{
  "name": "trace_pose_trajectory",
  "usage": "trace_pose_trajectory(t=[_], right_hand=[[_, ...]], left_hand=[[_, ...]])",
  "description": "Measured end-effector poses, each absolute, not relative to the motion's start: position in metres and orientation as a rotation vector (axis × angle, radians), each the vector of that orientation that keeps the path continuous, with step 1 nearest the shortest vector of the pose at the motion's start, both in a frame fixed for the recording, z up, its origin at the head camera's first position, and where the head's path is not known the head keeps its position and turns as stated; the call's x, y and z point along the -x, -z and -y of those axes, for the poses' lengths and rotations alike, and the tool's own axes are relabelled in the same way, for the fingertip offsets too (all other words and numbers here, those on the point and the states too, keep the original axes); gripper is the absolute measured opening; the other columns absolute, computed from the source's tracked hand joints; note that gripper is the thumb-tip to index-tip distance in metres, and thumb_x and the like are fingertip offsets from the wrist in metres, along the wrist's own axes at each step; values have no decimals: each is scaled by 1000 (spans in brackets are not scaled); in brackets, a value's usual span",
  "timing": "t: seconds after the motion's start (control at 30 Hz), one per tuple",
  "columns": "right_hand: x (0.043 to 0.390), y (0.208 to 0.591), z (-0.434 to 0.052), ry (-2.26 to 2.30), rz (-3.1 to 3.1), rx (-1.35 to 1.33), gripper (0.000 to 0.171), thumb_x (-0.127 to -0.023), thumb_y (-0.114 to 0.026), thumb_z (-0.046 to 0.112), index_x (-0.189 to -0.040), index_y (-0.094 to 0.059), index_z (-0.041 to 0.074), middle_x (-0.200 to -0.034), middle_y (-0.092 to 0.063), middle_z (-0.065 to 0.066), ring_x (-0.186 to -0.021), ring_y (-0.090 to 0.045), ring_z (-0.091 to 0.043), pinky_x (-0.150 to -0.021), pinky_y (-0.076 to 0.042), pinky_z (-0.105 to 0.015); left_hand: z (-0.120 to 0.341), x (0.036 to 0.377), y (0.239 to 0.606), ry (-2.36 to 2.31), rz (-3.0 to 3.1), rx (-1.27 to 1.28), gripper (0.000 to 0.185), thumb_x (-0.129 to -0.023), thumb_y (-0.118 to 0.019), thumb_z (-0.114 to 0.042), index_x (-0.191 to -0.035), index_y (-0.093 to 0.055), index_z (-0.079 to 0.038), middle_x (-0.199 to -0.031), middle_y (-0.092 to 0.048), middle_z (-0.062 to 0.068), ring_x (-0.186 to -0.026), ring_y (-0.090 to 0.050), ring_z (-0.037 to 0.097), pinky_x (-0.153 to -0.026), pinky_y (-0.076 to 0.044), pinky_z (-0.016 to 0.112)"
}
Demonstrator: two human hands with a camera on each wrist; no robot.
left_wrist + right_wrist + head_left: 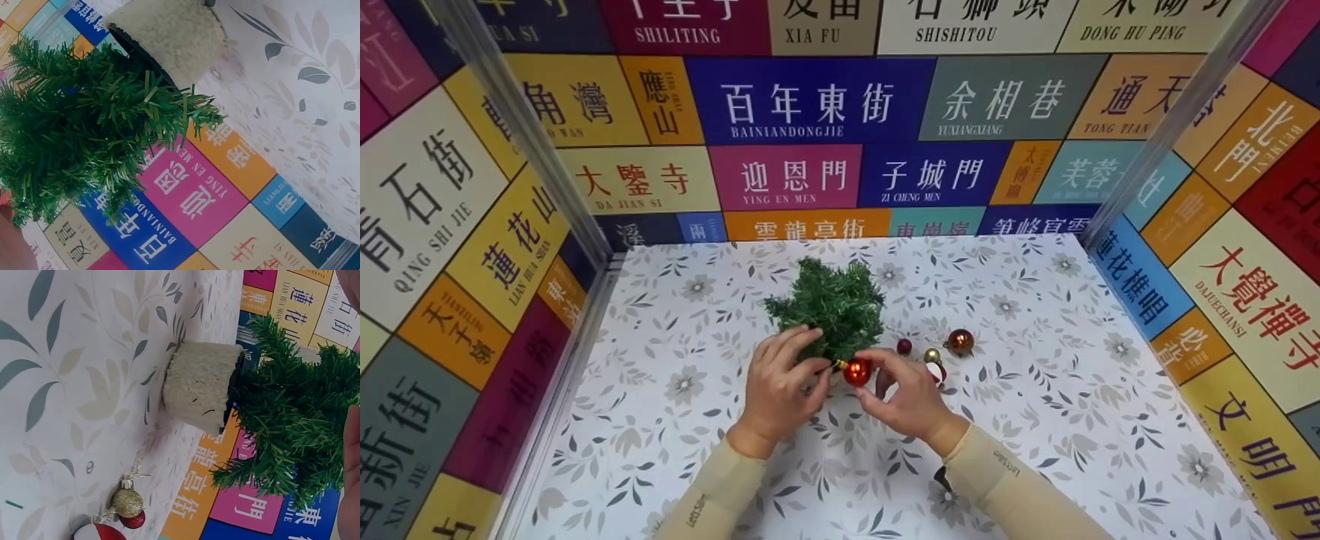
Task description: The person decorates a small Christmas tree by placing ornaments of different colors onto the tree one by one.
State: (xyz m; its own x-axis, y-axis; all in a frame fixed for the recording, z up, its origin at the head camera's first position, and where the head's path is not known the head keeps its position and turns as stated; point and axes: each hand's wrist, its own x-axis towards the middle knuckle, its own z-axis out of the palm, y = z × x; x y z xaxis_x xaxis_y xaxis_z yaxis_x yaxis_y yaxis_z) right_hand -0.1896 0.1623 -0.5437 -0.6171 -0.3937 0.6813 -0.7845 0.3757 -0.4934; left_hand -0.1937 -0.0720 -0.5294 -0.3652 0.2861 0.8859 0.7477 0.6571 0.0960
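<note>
- The back wall boxes in my workspace with colour blocks; under the Chinese characters I can read "BAINIANDONGJIE", "YING EN MEN" and "ZI CHENG MEN".
- A floral counter carries everything.
- Mid-counter stands a small green tree; its fleecy pot presumably keeps it upright unaided.
- The beige sleeves bear small lettering I make out as "LetsSlim".
- The right hand pinches a shiny red ball at the tree's near side, thumb against forefinger; fingertips probably suit something so round.
- The left hand seems to pinch its gold cord, I judge to steady it.
- A copper ball, red-and-white ornament, gold ball and dark red ball lie to the right, I'd guess for easy reach.
</note>
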Motion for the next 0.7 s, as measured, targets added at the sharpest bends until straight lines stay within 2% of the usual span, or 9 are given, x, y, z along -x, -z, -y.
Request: trace_pose_trajectory(t=[0.17,0.4,0.57,0.7], right_hand=[[187,553,-161,-1176,2240,-1015,50,-82,-76,14,-130,-61,17,-98,-67,11,-59,-55,-1,-52,-46,-18],[185,565,-156,-1145,2364,-1072,48,-86,-73,16,-132,-58,18,-87,-64,13,-55,-51,2,-50,-43,-15],[186,564,-152,-1136,2410,-1076,47,-87,-71,14,-132,-59,13,-86,-64,14,-56,-54,0,-51,-45,-15],[186,557,-148,-1123,2329,-1088,41,-85,-73,9,-125,-63,10,-81,-64,14,-56,-53,1,-51,-44,-15]], left_hand=[[75,193,526,675,1926,793,4,-79,-75,-16,-81,-73,-13,-118,-68,9,-109,-63,31,-94,-47,46],[80,194,517,693,1995,773,4,-80,-74,-14,-79,-70,-16,-95,-67,3,-87,-62,24,-78,-49,43],[81,195,514,695,2056,768,6,-83,-73,-15,-79,-70,-17,-92,-64,1,-82,-60,23,-71,-46,41],[81,195,513,712,2076,775,7,-83,-73,-14,-78,-70,-17,-92,-63,1,-81,-59,22,-70,-46,39]])
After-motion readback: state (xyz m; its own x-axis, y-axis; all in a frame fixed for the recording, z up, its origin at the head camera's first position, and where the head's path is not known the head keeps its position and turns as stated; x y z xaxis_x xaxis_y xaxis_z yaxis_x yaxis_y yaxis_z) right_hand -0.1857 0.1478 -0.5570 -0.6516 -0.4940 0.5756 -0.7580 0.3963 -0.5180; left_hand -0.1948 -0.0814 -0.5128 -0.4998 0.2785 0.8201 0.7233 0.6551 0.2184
